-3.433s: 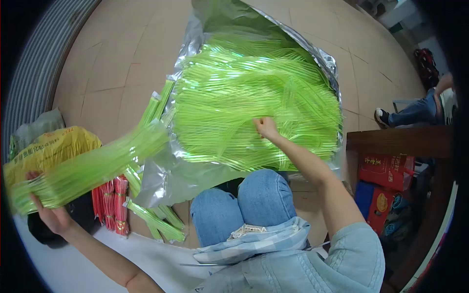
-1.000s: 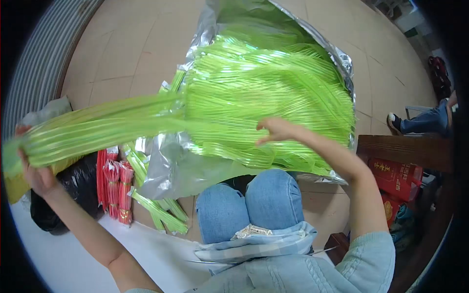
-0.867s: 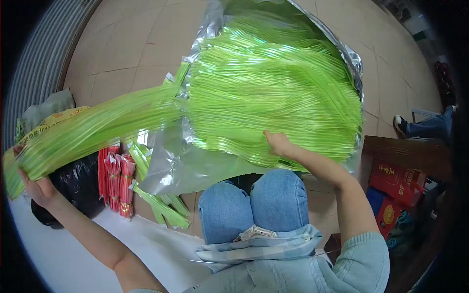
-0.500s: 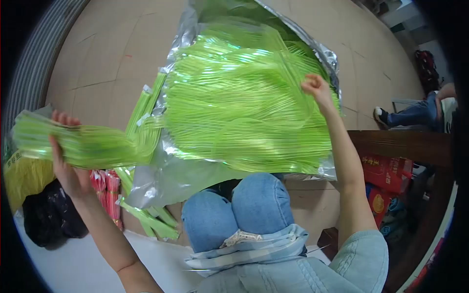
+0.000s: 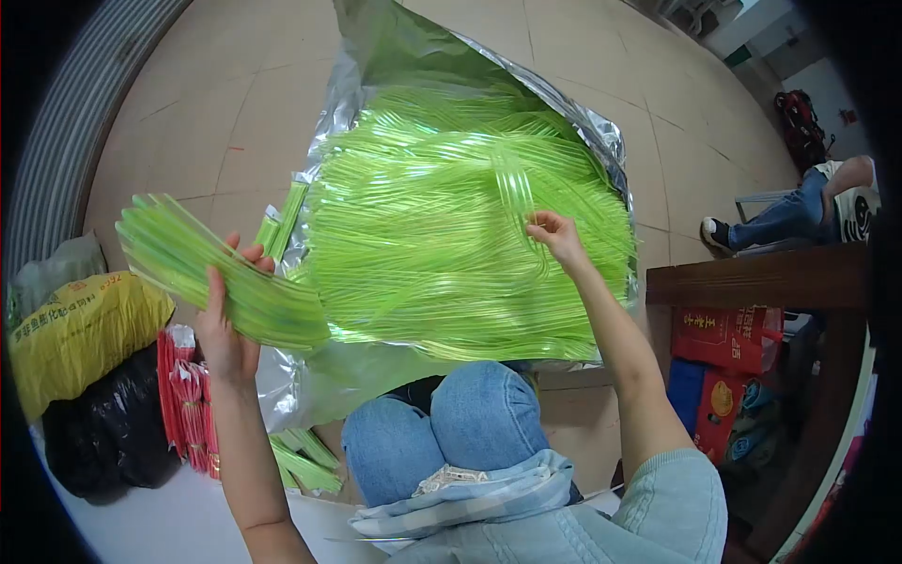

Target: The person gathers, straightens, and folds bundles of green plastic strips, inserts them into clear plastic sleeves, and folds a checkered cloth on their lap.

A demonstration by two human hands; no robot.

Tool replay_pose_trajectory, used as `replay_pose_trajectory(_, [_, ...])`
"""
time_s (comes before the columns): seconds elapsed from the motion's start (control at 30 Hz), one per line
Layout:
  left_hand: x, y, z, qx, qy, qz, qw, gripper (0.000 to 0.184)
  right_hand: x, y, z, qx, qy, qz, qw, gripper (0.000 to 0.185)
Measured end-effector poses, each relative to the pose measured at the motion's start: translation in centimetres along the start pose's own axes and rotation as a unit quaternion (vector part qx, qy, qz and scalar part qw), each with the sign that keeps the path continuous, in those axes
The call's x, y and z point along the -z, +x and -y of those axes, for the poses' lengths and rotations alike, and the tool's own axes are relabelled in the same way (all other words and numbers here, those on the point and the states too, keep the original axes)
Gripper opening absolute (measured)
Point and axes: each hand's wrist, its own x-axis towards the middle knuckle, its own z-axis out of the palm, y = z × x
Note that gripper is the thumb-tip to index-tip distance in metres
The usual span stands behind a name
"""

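Observation:
A fanned bundle of translucent lime-green plastic strips (image 5: 178, 244) is gripped in my left hand (image 5: 228, 324), its fingers and thumb wrapped around the middle. The bundle's right end overlaps the edge of a large pile of the same green strips (image 5: 413, 226). That pile fills an opened silver-lined bag (image 5: 329, 132) in front of my knees. Over the right side of the pile, my right hand (image 5: 561, 237) pinches the end of a few looped green strips (image 5: 512, 183) that rise off the heap.
Tied green bundles (image 5: 305, 461) and red bundles (image 5: 191, 395) lie at left, beside a yellow bag (image 5: 89, 324) and a black bag (image 5: 108, 423). A wooden table edge (image 5: 752, 273) is at right, with red bags (image 5: 723, 343) beneath. Another person's leg (image 5: 780, 216) shows beyond.
My left hand has brought its bundle rightward, close to the pile. My right hand has moved left and lower, with strips between its fingers. The view has shifted slightly.

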Motion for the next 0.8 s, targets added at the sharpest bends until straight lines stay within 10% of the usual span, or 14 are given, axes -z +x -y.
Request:
replay_pose_trajectory(0.23, [-2.2,2.0,3.0,0.066,-0.019,0.063,0.996,0.049,-7.5,-5.8,13.8,0.124,0.118,0.139,0.976,0.009])
replay_pose_trajectory(0.53, [-7.1,2.4,3.2,0.099,-0.118,0.153,0.976,0.046,-17.7,-8.0,20.0,0.055,0.210,0.216,0.952,0.007])
replay_pose_trajectory(0.73, [-6.6,2.2,3.4,0.083,-0.097,0.167,0.978,0.048,-18.2,-9.0,20.6,0.335,0.015,0.200,0.921,0.006])
replay_pose_trajectory(0.8, [-6.4,2.2,3.6,0.086,-0.134,0.196,0.968,0.050,-18.2,-9.1,20.4,0.171,0.094,0.255,0.947,0.007])
